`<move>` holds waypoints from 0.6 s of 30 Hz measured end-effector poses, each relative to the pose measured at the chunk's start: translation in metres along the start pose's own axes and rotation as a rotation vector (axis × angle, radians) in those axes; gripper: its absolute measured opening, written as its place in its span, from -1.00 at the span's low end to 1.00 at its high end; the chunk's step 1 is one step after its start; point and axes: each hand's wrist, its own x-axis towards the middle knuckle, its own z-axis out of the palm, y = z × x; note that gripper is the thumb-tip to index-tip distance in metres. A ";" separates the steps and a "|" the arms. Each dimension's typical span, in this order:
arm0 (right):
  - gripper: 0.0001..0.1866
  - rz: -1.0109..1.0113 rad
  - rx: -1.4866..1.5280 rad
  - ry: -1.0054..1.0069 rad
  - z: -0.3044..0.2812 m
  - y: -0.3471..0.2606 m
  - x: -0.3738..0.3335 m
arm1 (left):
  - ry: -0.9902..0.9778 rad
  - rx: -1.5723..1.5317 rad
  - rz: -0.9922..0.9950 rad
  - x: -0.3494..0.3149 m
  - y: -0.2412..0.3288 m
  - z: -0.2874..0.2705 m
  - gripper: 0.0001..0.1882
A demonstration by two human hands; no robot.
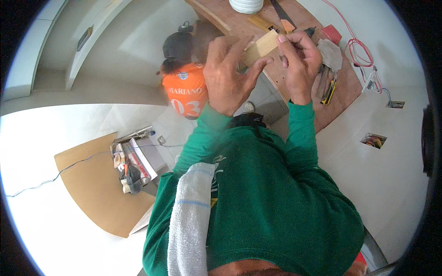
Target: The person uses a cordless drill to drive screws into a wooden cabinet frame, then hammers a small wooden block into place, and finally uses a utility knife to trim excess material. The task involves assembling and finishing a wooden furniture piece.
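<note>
On my feed the wood strip [261, 47] is held up over the bench [348, 86], long axis slanting lower-left to upper-right. The right hand's [299, 60] fingers clamp its upper end; I can't tell whether the left hand's [227, 71] grip.

Reads as bare wood on the small block [260, 48], pale, matt, fine straight grain. Looks like wood on the benchtop [346, 88] too, reddish-brown, matt, a bit patchy. Seems to be ribbed white plastic on the tub [246, 5]. Looks like dull dark metal on the saw blade [279, 10]. Shows rough, looped terry cloth on the towel [188, 225], softer matt fabric on the green shirt [281, 198]. Reads as smooth matt board on the brown sheet [94, 184].
</note>
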 end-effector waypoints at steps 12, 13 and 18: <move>-0.83 -0.018 0.020 -0.030 -0.005 -0.015 0.003 | -0.020 0.004 -0.131 -0.022 0.004 -0.026 -0.49; -0.83 -0.018 0.008 -0.057 -0.006 -0.017 0.003 | -0.009 -0.013 -0.161 -0.021 0.004 -0.030 -0.52; -0.82 -0.037 -0.156 -0.350 -0.008 -0.029 0.002 | -0.081 -0.510 -0.503 0.000 0.007 -0.042 -0.69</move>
